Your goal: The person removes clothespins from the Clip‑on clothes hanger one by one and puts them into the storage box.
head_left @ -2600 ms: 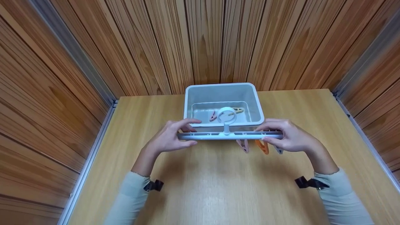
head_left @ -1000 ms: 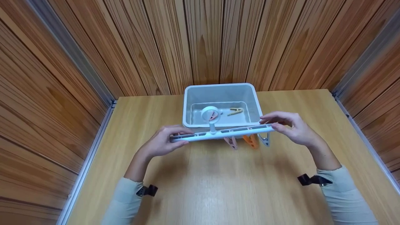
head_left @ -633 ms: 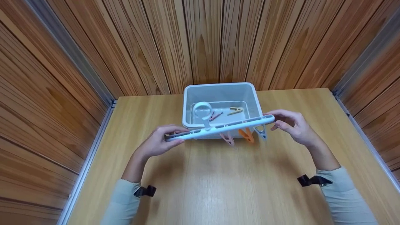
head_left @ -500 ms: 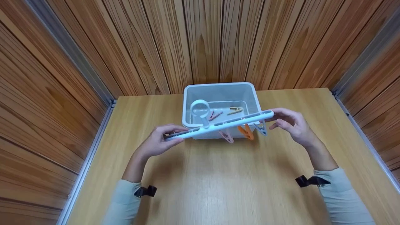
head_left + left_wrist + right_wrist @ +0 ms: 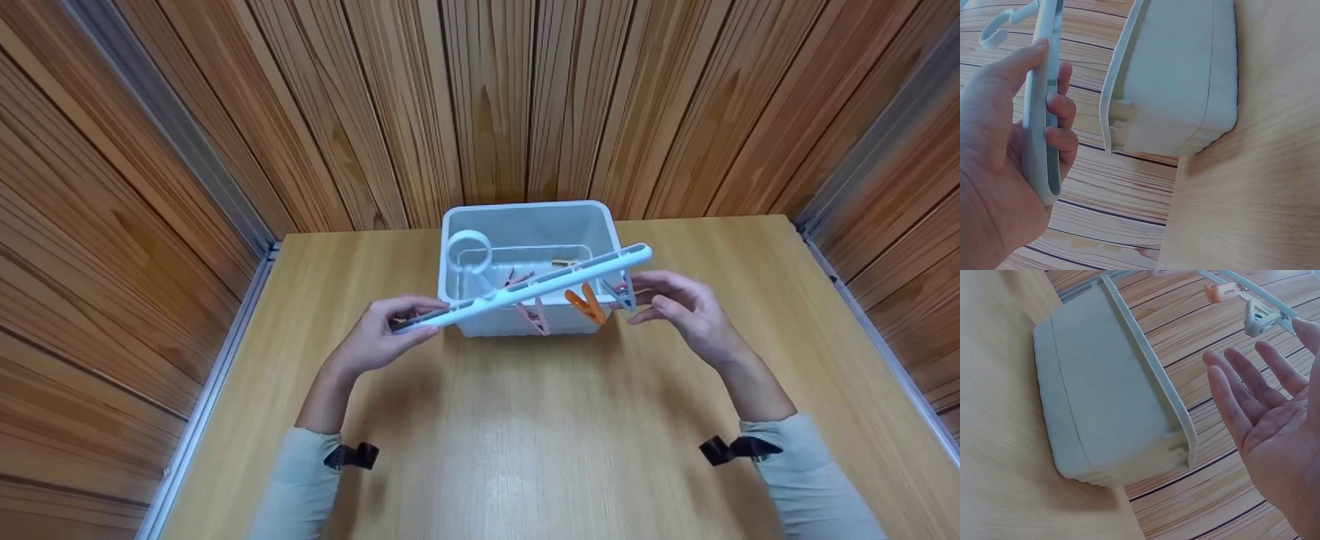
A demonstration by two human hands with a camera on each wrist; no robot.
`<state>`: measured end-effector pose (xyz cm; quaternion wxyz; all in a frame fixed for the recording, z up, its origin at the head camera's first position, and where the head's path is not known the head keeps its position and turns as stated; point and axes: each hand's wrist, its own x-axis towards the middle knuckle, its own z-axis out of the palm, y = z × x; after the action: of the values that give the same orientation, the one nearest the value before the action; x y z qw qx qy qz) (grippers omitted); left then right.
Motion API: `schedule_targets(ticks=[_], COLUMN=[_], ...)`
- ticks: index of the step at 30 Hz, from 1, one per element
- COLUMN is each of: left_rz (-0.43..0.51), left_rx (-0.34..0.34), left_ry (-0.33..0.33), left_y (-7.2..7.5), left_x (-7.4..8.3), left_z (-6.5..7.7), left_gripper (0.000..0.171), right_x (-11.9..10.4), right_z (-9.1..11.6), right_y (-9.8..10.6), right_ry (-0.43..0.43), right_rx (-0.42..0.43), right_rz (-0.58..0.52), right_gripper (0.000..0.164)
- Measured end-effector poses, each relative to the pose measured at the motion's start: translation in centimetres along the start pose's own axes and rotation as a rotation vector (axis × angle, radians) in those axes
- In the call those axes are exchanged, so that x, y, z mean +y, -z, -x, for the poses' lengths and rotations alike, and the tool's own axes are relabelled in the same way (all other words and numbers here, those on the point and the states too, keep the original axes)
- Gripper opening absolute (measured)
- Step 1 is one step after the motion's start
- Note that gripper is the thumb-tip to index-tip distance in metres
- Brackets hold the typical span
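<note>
My left hand [image 5: 381, 335] grips the left end of a light-blue hanger [image 5: 559, 281], thumb on one side and fingers curled round the other, as the left wrist view also shows. The hanger slopes upward to the right, its round hook [image 5: 470, 253] standing over the bin. Below the bar hang a pink clip [image 5: 534, 318], an orange clip [image 5: 586, 304] and a grey clip [image 5: 624, 295]. Beside the grey clip is my right hand [image 5: 694, 315]. In the right wrist view its fingers [image 5: 1247, 377] are loosely bent, apart from the clip and holding nothing.
A pale grey bin [image 5: 491, 324] stands behind the hanger on the wooden table [image 5: 510, 435]. Inside lie a pink clothespin [image 5: 517, 277] and a mostly hidden yellow one [image 5: 562, 262]. Wood-panelled walls [image 5: 487, 112] enclose the back and sides.
The right hand has let go of the hanger's right end and dropped beside the grey clip. The hanger has shifted left, and its right end has tilted up in the left hand.
</note>
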<state>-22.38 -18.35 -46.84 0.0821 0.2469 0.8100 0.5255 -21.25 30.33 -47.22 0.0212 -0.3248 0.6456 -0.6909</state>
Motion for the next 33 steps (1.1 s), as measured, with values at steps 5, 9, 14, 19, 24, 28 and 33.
schedule_targets(ticks=[5, 9, 14, 19, 24, 28, 33], left_rz=[0.005, -0.004, -0.015, -0.028, -0.055, -0.06, -0.057], left_rx=[0.003, 0.005, 0.004, -0.006, -0.03, -0.034, -0.033], left_ry=[-0.005, -0.015, -0.041, -0.061, -0.065, -0.053, -0.04], left_y=[0.9, 1.6, 1.9, 1.5, 1.1, 0.9, 0.5], left_x=[0.2, 0.7, 1.4, 1.7, 1.7, 1.6, 1.4], left_z=[-0.4, -0.7, -1.0, -1.2, -1.1, -0.9, -0.8], left_gripper=[0.031, 0.031, 0.032, 0.032, 0.032, 0.032, 0.032], right_x=[0.1, 0.0, 0.0, 0.2, 0.5, 0.7, 0.7], right_z=[-0.1, -0.3, -0.4, -0.3, -0.2, -0.2, -0.3], right_y=[-0.3, -0.3, -0.1, 0.0, 0.2, 0.3, 0.2], right_ry=[-0.023, -0.057, -0.081, -0.103, -0.106, -0.097, -0.077], right_rx=[-0.075, -0.126, -0.152, -0.183, -0.225, -0.267, -0.304], right_rz=[-0.172, -0.271, -0.398, -0.458, -0.509, -0.534, -0.54], right_gripper=[0.046, 0.05, 0.054, 0.054, 0.051, 0.05, 0.05])
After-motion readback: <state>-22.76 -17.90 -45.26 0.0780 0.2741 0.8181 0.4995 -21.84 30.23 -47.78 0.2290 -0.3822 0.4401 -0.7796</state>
